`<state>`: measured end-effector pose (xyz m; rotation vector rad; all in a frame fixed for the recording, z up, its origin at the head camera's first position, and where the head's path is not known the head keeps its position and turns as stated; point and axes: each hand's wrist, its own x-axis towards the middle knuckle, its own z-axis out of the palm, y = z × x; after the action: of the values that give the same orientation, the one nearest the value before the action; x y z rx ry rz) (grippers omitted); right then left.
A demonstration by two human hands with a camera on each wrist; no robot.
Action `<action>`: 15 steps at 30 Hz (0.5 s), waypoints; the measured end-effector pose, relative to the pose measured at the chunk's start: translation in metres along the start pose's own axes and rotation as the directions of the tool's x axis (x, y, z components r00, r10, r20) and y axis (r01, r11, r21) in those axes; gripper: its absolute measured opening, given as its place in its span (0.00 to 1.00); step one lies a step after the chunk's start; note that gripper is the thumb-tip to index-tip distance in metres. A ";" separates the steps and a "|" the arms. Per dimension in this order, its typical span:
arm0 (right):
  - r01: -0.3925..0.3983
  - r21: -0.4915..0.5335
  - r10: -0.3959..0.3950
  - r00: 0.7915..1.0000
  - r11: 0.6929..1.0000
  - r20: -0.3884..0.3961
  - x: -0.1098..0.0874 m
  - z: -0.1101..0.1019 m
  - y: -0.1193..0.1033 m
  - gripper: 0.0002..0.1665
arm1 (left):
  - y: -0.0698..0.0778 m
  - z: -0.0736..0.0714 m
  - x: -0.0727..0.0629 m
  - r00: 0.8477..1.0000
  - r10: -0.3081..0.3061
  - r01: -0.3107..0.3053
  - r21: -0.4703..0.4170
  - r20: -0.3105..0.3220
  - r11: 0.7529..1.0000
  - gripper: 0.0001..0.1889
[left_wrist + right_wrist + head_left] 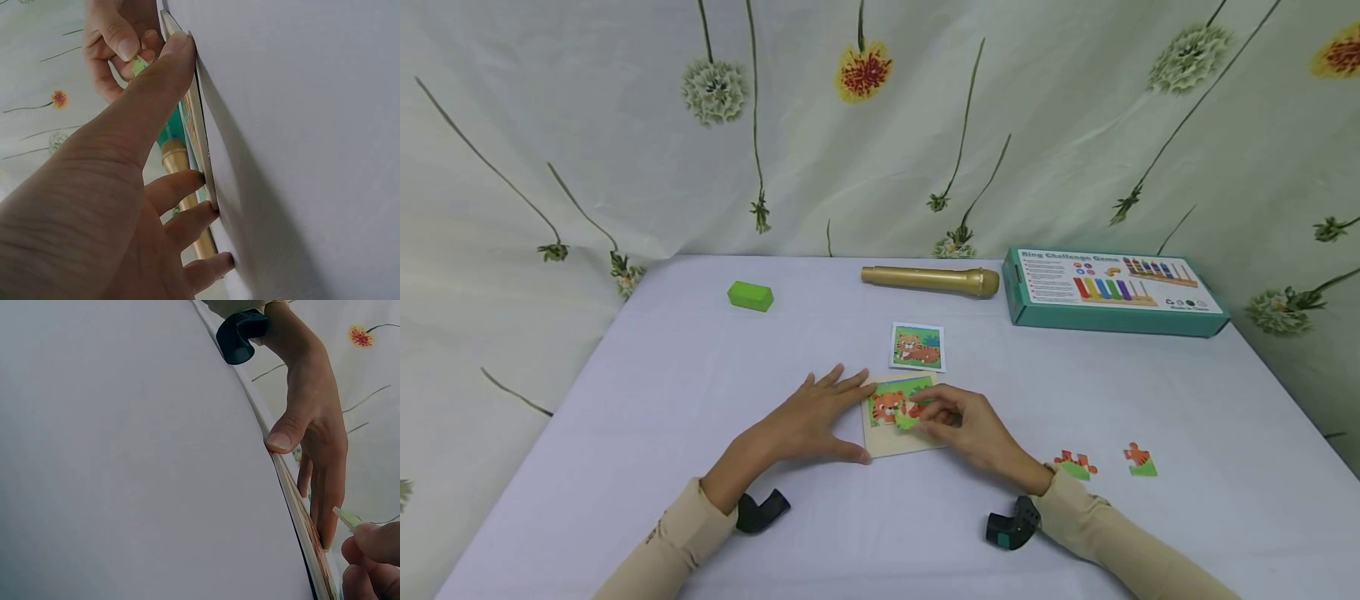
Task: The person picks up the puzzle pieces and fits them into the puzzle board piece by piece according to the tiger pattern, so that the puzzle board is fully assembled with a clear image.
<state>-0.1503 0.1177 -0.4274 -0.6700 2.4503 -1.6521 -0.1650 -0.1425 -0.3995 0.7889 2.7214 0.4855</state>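
Note:
A wooden puzzle board (pixel 880 442) with part of a tiger picture lies mid-table. My left hand (pixel 812 421) rests at its left side, fingers spread and straight, thumb and fingertips touching the edge. Between thumb and fingers my right hand (pixel 966 425) pinches a puzzle piece (pixel 907 418), green with some orange and red, tilted above the board. In the right wrist view the pinched piece (pixel 345 517) appears edge-on, apart from the board. Two loose puzzle pieces, one (pixel 1077 467) near the right wrist and another (pixel 1141 460) farther right, lie on the cloth.
Just beyond the board is a tiger picture card (pixel 917 347). Behind it lie a gold microphone (pixel 928 280) and a teal ring game box (pixel 1116 292) at the right. A green block (pixel 750 296) sits at the back left. White cloth (pixel 647 400) covers the table.

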 end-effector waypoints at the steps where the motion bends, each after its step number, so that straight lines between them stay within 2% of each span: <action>1: 0.006 -0.003 -0.006 1.000 1.000 0.000 0.000 0.000 0.000 0.18 | 0.000 0.000 0.000 1.000 0.001 -0.001 0.001 0.000 1.000 0.50; 5: 0.020 -0.019 -0.020 1.000 1.000 0.003 0.000 0.002 -0.002 0.18 | -0.001 0.000 0.000 1.000 0.004 -0.004 0.006 0.002 1.000 0.50; 15: -0.006 -0.067 0.008 1.000 0.998 0.023 0.002 0.005 -0.005 0.18 | 0.000 0.000 0.000 1.000 0.001 -0.001 0.003 0.003 1.000 0.50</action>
<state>-0.1489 0.1109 -0.4242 -0.6842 2.4982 -1.5570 -0.1652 -0.1429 -0.3996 0.7907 2.7204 0.4797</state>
